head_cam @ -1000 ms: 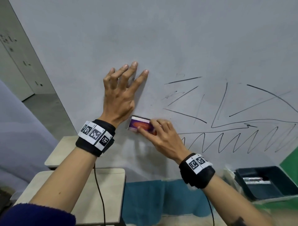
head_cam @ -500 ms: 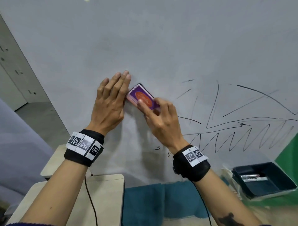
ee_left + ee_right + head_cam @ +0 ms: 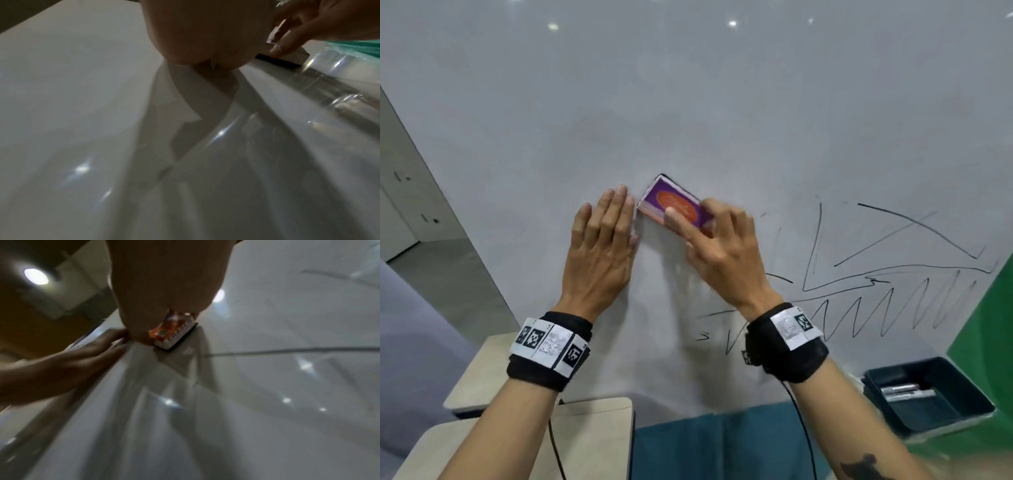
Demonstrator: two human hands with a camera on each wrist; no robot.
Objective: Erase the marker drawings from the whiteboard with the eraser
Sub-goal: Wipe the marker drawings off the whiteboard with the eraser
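Note:
The whiteboard [image 3: 722,102] fills the head view. Black marker drawings [image 3: 876,274], straight strokes and a zigzag, cover its right part. My right hand [image 3: 709,240] grips a purple and orange eraser [image 3: 671,202] and holds it flat against the board, left of the drawings. In the right wrist view the eraser [image 3: 174,332] shows its black felt against the board. My left hand [image 3: 602,240] lies flat on the board with straight fingers together, just left of the eraser. The left wrist view shows my left palm [image 3: 205,32] on the board and the eraser's edge [image 3: 287,56].
A dark tray [image 3: 928,394] with markers sits at the lower right beside a green panel [image 3: 989,325]. Two beige desks [image 3: 592,438] stand below the board's left part. A teal cloth [image 3: 705,445] hangs under the board.
My right hand has carried the eraser up and left across the board, wiping away the leftmost strokes. My left hand closed its spread fingers and stays flat on the board.

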